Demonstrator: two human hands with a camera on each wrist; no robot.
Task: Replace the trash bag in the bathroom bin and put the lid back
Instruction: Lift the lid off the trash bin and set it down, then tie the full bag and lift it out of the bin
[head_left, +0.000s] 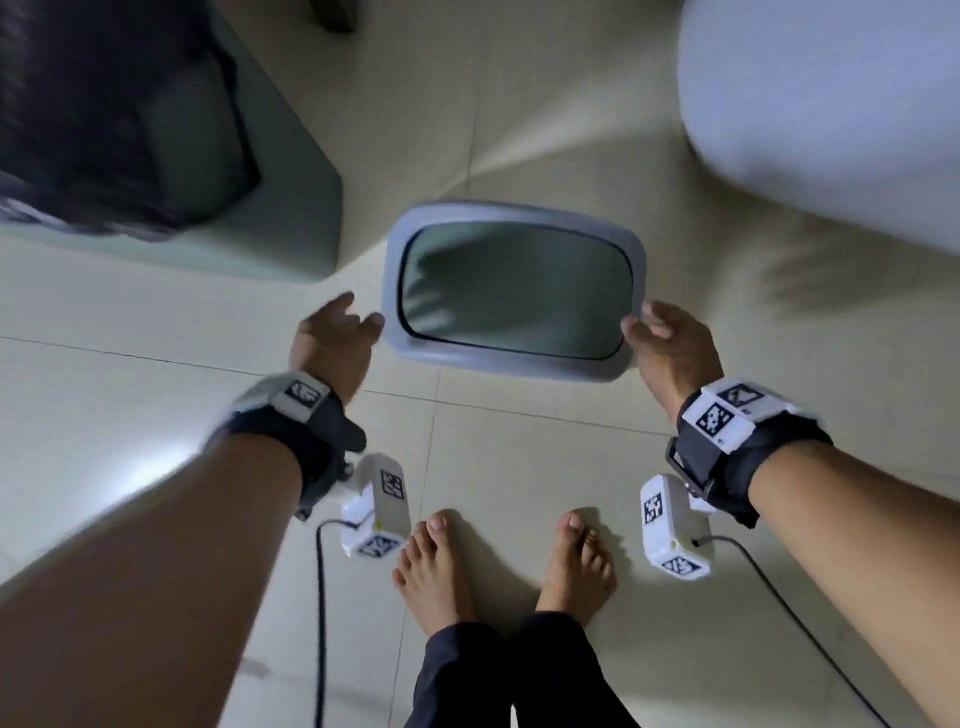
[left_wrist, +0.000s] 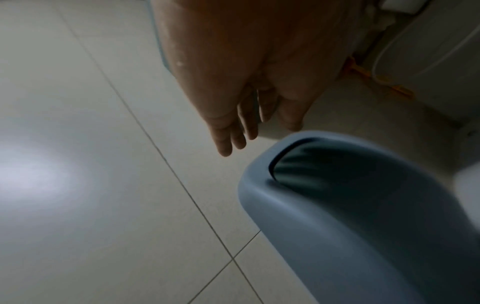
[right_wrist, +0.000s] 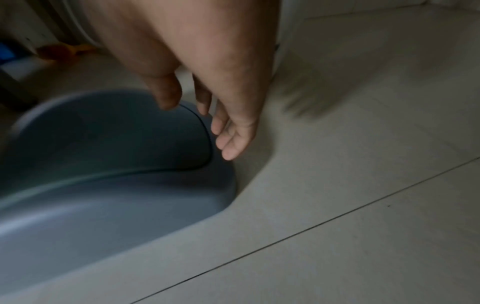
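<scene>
Bin (head_left: 511, 364) between hands; toilet (head_left: 831, 104) near, green box (head_left: 291, 208) left.

left hand (left_wrist: 249, 67) fingers relaxed, just beside grey-blue lid (left_wrist: 337, 216) corner, not touching; tiled floor (left_wrist: 91, 164) below

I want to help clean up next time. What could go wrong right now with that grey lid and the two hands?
The left hand is open beside the lid and may not be touching it, so the right hand, at the lid's right corner, might let it tip or drop. Bare feet are on the tiled floor nearby, so a falling lid could hit toes. The room is dim and the pictures are blurry, so lining the lid up could go wrong.
</scene>
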